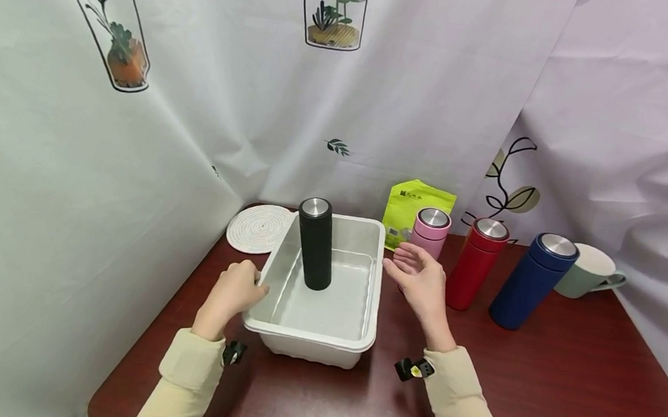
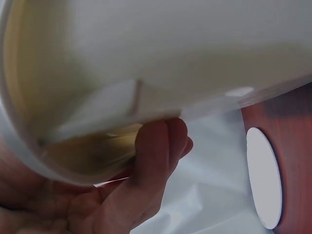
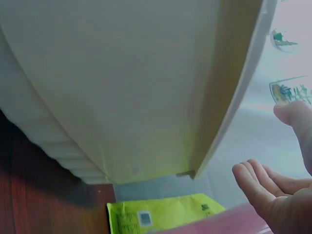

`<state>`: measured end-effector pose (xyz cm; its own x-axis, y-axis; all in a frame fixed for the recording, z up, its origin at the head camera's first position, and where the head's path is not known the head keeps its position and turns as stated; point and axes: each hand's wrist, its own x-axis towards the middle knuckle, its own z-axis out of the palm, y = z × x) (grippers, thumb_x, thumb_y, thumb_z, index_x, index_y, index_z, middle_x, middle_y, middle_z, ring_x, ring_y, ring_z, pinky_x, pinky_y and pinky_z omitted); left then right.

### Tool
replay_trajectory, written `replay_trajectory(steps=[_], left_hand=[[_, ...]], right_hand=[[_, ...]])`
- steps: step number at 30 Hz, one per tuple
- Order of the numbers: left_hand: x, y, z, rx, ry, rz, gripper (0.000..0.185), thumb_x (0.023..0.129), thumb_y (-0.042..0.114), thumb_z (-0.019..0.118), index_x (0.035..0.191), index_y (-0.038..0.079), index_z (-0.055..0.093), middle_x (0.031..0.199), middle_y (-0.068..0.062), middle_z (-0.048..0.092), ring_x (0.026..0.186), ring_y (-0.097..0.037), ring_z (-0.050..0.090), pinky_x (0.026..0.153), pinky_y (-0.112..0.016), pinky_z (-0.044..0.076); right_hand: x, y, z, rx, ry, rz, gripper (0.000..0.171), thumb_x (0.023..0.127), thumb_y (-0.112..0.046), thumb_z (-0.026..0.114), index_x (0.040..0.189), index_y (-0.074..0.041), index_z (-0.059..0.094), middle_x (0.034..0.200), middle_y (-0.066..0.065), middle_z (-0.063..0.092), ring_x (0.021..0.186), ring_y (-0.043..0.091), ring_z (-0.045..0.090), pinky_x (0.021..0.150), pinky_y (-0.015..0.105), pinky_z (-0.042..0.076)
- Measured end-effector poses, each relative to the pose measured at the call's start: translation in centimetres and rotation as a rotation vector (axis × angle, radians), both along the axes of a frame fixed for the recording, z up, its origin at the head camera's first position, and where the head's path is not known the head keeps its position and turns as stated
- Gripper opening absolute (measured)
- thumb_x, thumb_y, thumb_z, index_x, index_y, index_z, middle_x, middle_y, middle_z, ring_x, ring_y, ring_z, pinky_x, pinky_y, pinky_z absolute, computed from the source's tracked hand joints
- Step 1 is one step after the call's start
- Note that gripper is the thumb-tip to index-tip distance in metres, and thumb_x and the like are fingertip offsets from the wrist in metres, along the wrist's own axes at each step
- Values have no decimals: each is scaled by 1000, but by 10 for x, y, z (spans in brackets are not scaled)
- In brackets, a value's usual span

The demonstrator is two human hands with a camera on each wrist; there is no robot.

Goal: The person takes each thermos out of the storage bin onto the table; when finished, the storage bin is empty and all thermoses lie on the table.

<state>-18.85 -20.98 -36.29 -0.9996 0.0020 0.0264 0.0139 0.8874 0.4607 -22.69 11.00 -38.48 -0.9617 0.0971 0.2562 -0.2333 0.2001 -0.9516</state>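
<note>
"Worktop [image 1: 538,392] is dark reddish wood, glossy. I'm on the head feed plus both wrists. Where do I start?"

"Closest first. Arms and hands."

"Cream sleeves [image 1: 189,368] come in from the bottom edge, black straps [image 1: 234,353] at both wrists. Left hand [image 1: 235,290] grips the left rim of the white tub [image 1: 346,299]: thumb over the inner side, fingers bent against the wall on my left wrist feed."

"Right hand?"

"Right hand [image 1: 421,284] holds nothing. Fingers loosely bent, thumb spread well away from them. Just outside the tub's right rim; my right wrist feed shows a gap to the wall."

"Tub position?"

"Mid worktop, between the hands. Black bottle [image 1: 316,250] stands upright inside, toward the back left, silver-topped lid."

"Right side?"

"Nearest me, blue bottle [image 1: 533,282]. Red bottle [image 1: 474,267] to its left, then pink bottle [image 1: 431,231], partly hidden by the right hand. Silver-topped lids on those too. Pale green mug [image 1: 581,273] just behind the blue one, handle pointing right."

"Far end?"

"Round woven mat [image 1: 259,228] beside the tub's back left corner. Yellow-green packet [image 1: 405,208] upright behind the pink bottle. Last, white cloth [image 1: 439,98] printed with potted plants and leafy sprigs."
</note>
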Motion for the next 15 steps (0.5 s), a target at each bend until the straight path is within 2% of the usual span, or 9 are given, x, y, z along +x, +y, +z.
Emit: replay_trajectory(steps=[2,9,15], left_hand=[[0,0,0,0,-2,2,45,83,9,65,55,15,31,55,4,22,52,-12,25,47,-26,27],[1,0,0,-6,0,9,43,83,9,64,55,15,32,56,4,24,52,-13,28,48,-27,28],[1,0,1,6,-4,5,44,83,9,65,56,15,30,56,4,22,53,-12,23,48,-26,26]], right_hand=[[-7,-1,-6,-3,14,24,54,79,-19,82,125,-2,60,118,19,66,108,30,66,88,31,52],[-19,-16,-4,-21,29,131,57,80,-14,81,128,5,56,118,22,64,109,32,64,87,26,52],[-24,-26,-2,8,25,142,59,80,-15,81,129,4,56,120,20,65,111,31,64,90,28,51]])
